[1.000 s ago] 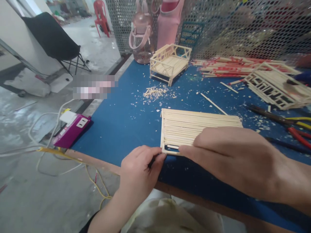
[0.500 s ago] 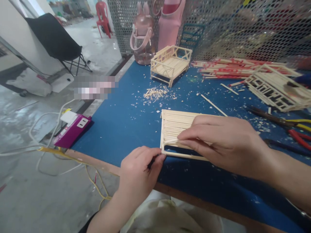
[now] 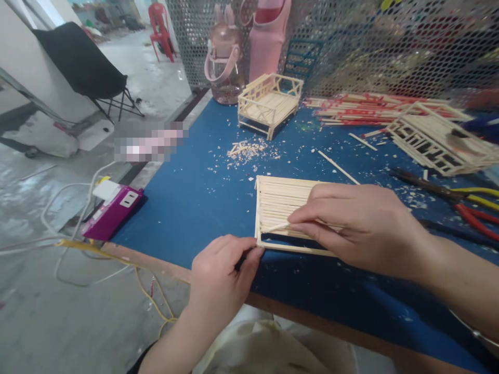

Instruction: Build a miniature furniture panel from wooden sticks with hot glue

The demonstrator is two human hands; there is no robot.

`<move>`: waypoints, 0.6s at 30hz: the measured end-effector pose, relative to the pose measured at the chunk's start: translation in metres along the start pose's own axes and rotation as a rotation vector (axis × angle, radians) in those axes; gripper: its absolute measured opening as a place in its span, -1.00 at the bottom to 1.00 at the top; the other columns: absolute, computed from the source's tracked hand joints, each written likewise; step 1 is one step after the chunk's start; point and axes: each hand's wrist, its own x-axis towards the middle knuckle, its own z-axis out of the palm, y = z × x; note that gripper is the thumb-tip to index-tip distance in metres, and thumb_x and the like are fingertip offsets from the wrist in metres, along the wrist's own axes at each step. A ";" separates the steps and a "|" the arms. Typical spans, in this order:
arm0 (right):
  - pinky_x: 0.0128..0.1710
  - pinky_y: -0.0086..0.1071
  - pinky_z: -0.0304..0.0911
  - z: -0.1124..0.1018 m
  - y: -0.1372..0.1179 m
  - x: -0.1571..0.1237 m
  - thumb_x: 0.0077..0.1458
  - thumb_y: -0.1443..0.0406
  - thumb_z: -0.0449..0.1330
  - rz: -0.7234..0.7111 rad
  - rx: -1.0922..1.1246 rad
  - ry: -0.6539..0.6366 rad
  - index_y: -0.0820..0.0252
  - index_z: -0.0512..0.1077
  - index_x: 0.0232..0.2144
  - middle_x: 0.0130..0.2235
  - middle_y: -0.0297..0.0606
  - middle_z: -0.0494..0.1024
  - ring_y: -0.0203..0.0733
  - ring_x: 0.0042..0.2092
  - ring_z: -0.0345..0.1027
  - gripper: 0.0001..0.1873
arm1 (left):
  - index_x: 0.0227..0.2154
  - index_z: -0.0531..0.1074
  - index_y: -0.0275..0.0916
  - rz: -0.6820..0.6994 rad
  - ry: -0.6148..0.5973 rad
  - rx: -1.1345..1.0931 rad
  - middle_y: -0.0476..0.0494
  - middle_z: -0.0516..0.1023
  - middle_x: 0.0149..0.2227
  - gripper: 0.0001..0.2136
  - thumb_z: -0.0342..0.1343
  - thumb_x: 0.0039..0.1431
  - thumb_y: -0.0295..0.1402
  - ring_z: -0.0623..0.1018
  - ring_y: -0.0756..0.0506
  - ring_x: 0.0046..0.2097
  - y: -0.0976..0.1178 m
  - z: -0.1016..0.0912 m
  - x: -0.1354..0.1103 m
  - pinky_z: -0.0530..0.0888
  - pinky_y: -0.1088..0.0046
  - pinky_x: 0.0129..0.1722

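A small frame of pale wooden sticks [image 3: 278, 195] lies on the blue table in front of me, its sticks laid side by side. Along its near edge a gap shows the blue tabletop. My left hand [image 3: 222, 270] pinches the frame's near left corner between thumb and forefinger. Above the slats, my right hand [image 3: 358, 228] holds a thin wooden stick [image 3: 277, 227] between thumb and fingertips. The stick's left end reaches toward the frame's left side, beside the gap. My right hand hides the frame's right part.
Behind stand a finished miniature stick bench [image 3: 270, 104] and a pink bottle [image 3: 224, 62]. Wood scraps [image 3: 249, 149] lie mid-table. At right are red-tipped sticks [image 3: 374, 109], another stick model [image 3: 440, 137] and pliers [image 3: 448, 195]. A purple power strip [image 3: 113, 210] sits at the left edge.
My right hand's stick has turned a little, its right end now slightly higher and more of it showing. My left hand keeps its pinch on the corner. The whole view has shifted slightly.
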 end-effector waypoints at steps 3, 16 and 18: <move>-0.51 -0.46 0.19 0.002 0.001 0.000 0.23 0.33 0.06 0.002 0.002 0.008 0.12 0.55 -0.40 -0.49 -0.31 0.56 -0.30 -0.44 0.41 -0.73 | -0.40 0.49 -0.21 -0.001 -0.010 -0.013 0.00 0.58 -0.49 -0.88 0.08 0.22 -0.38 0.55 0.00 -0.44 0.000 -0.002 0.001 0.45 0.51 -0.42; -0.54 -0.44 0.24 -0.039 0.038 -0.050 0.14 0.25 0.17 0.468 -0.039 0.405 0.09 0.54 -0.43 -0.49 -0.32 0.62 -0.27 -0.53 0.43 -0.83 | -0.35 0.48 -0.19 0.084 0.018 0.013 0.01 0.57 -0.50 -0.90 0.08 0.21 -0.34 0.55 0.01 -0.49 -0.006 -0.005 0.005 0.44 0.58 -0.48; -0.61 -0.45 0.22 -0.043 0.046 -0.072 0.15 0.27 0.10 0.615 -0.019 0.434 0.15 0.56 -0.37 -0.57 -0.35 0.56 -0.29 -0.60 0.38 -0.77 | -0.31 0.50 -0.15 0.159 0.028 0.040 -0.01 0.62 -0.43 -0.87 0.09 0.21 -0.26 0.59 0.00 -0.44 -0.013 -0.004 0.004 0.47 0.59 -0.44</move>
